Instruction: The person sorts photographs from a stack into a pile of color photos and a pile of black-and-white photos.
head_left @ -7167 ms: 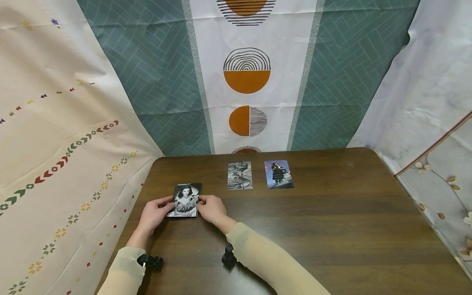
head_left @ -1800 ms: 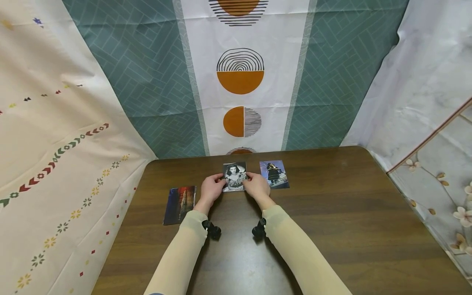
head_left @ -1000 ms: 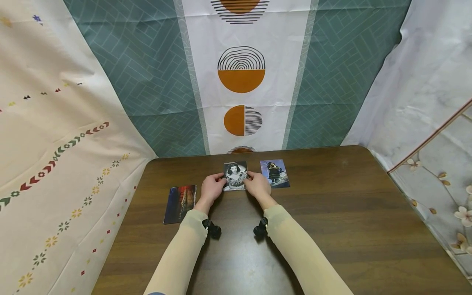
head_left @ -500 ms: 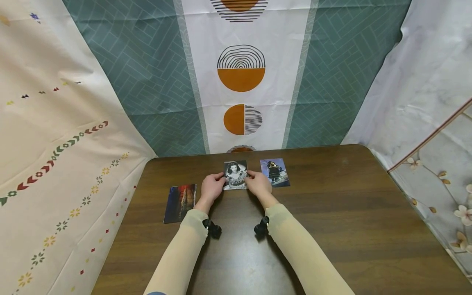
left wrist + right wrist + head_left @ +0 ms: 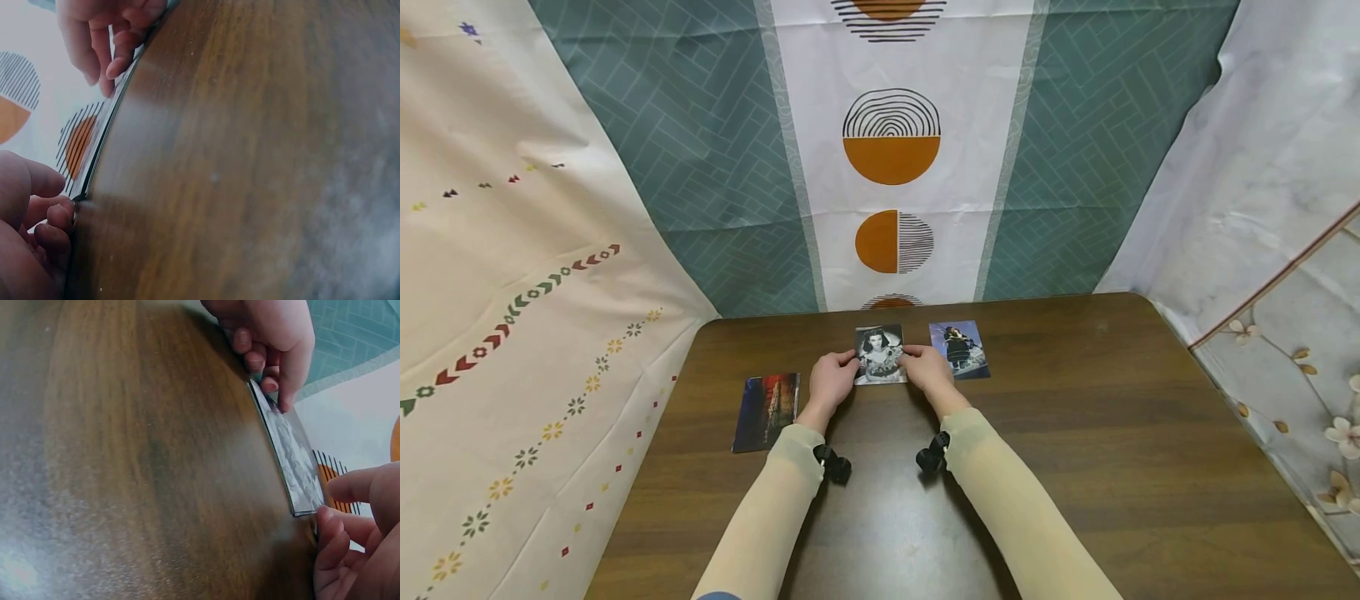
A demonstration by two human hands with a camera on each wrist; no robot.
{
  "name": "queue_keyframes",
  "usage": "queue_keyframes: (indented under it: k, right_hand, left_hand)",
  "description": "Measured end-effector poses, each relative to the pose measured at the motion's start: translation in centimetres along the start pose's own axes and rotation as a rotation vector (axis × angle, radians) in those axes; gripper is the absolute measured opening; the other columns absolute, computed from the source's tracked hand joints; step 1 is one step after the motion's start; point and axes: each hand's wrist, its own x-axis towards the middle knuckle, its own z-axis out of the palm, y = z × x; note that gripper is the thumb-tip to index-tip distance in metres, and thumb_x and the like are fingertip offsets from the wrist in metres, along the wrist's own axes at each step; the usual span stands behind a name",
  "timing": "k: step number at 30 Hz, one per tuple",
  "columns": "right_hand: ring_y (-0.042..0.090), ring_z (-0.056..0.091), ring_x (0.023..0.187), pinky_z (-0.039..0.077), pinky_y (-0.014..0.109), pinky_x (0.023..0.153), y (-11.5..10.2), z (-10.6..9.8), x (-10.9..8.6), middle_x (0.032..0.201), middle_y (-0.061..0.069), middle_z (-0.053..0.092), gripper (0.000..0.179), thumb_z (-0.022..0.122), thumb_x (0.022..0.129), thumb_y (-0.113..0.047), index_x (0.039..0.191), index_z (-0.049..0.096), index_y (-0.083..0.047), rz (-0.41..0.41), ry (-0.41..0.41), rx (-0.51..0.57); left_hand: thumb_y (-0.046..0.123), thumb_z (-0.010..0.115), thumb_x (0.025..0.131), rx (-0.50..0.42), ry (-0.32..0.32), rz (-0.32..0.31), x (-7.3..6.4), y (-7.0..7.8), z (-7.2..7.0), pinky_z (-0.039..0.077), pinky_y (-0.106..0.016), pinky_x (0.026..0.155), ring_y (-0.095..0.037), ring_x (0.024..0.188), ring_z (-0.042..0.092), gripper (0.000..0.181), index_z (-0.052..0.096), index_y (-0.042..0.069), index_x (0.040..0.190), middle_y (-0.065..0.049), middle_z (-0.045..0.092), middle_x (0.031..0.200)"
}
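Observation:
A black-and-white portrait photo card (image 5: 880, 357) lies near the table's back edge, covering the spot where another black-and-white card lay. My left hand (image 5: 831, 380) holds its left edge between thumb and fingertips. At the opposite edge, my right hand (image 5: 927, 372) does the same, fingers curled. In the right wrist view the portrait card (image 5: 289, 453) looks flat, with a thin doubled edge along its near side. Just right of my right hand is a bluish photo card (image 5: 967, 348) with a dark-clothed figure. A dark blue and red card (image 5: 767, 412) lies left of my left sleeve.
The brown wooden table (image 5: 1112, 467) extends toward me and to the right. A patterned teal and white cloth (image 5: 895, 183) hangs behind its back edge, with cream cloth at left and pale floral cloth at right. Black wrist cameras sit under both wrists.
The portrait card has come from the left pile to the back middle, onto the other black-and-white card. A dark blue and red card now shows at left. Lately the hands barely move.

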Motion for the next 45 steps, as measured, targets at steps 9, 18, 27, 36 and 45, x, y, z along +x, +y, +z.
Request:
queue_keyframes:
  k: [9, 18, 27, 36, 45]
  right_hand:
    - [0.036, 0.060, 0.131, 0.049, 0.051, 0.106, -0.4, -0.4, -0.3, 0.140, 0.011, 0.068, 0.040, 0.064, 0.104, -0.030, 0.138, 0.073, -0.011, 0.035, -0.002, 0.065]
    - [0.036, 0.060, 0.131, 0.049, 0.051, 0.107, 0.1, -0.3, -0.4, 0.140, 0.014, 0.067, 0.042, 0.065, 0.105, -0.027, 0.141, 0.070, -0.007, 0.023, 0.006, 0.133]
    - [0.034, 0.067, 0.117, 0.051, 0.048, 0.101, 0.3, 0.2, -0.9, 0.124, 0.017, 0.073, 0.044, 0.068, 0.101, -0.019, 0.142, 0.066, -0.002, -0.076, 0.099, 0.140]
    - [0.026, 0.067, 0.101, 0.052, 0.041, 0.087, -0.3, 1.0, -2.0, 0.111, 0.010, 0.074, 0.041, 0.066, 0.097, -0.014, 0.137, 0.071, -0.003, -0.167, 0.112, 0.119]
    - [0.025, 0.071, 0.098, 0.054, 0.039, 0.085, -1.4, 2.5, -3.6, 0.105, 0.008, 0.077, 0.035, 0.069, 0.095, -0.013, 0.128, 0.075, -0.004, -0.246, 0.046, 0.092]
  left_hand:
    - [0.026, 0.063, 0.106, -0.003, 0.002, 0.010, -0.1, 0.2, 0.0, 0.046, -0.055, 0.110, -0.037, 0.135, 0.059, 0.039, 0.072, 0.010, 0.140, -0.014, 0.068, 0.141]
    - [0.024, 0.063, 0.108, -0.132, -0.050, -0.011, 0.0, -0.2, -0.3, 0.046, -0.053, 0.112, -0.037, 0.140, 0.055, 0.040, 0.069, 0.005, 0.143, -0.017, 0.064, 0.146]
    - [0.021, 0.066, 0.107, -0.268, -0.073, 0.008, -0.6, -0.1, -2.4, 0.054, -0.034, 0.077, -0.028, 0.099, 0.065, 0.037, 0.071, 0.006, 0.140, -0.015, 0.069, 0.128]
    - [0.018, 0.069, 0.104, -0.249, -0.085, 0.060, -1.7, -0.7, -5.5, 0.054, -0.029, 0.074, -0.031, 0.097, 0.061, 0.038, 0.069, 0.002, 0.139, -0.014, 0.066, 0.116]
    - [0.020, 0.068, 0.105, -0.206, -0.087, 0.039, -3.5, -3.5, -8.7, 0.055, -0.032, 0.073, -0.028, 0.088, 0.062, 0.038, 0.069, 0.003, 0.140, -0.011, 0.064, 0.112]
